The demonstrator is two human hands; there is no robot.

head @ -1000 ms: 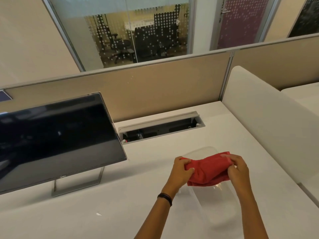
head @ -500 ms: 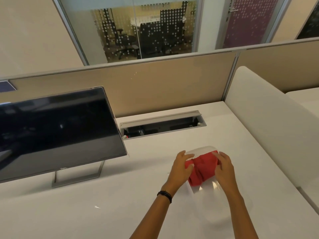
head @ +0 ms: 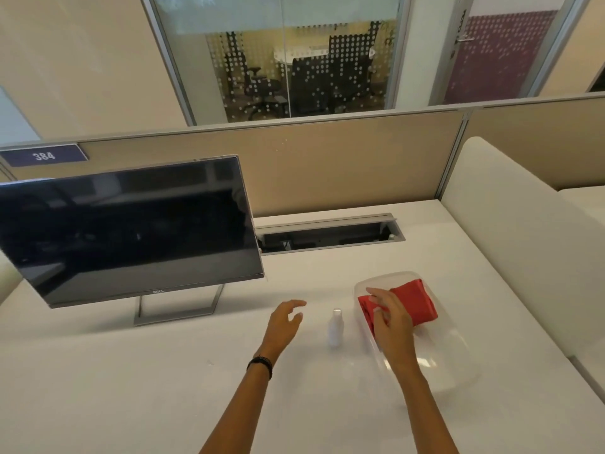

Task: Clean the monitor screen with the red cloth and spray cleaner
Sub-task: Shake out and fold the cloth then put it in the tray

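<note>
Partition sign (head: 44,155) reads 384; the monitor (head: 131,231) bezel says Dell. Left hand (head: 284,324) hovers, fingers loose, beside the spray bottle (head: 335,327); right hand (head: 391,322) lays flat fingers on the red cloth (head: 417,303).

We read the white number 384 on a dark blue sign (head: 44,155) fixed to the partition (head: 327,165). On the monitor (head: 131,231), a small logo on the lower edge seems to say DELL.
</note>
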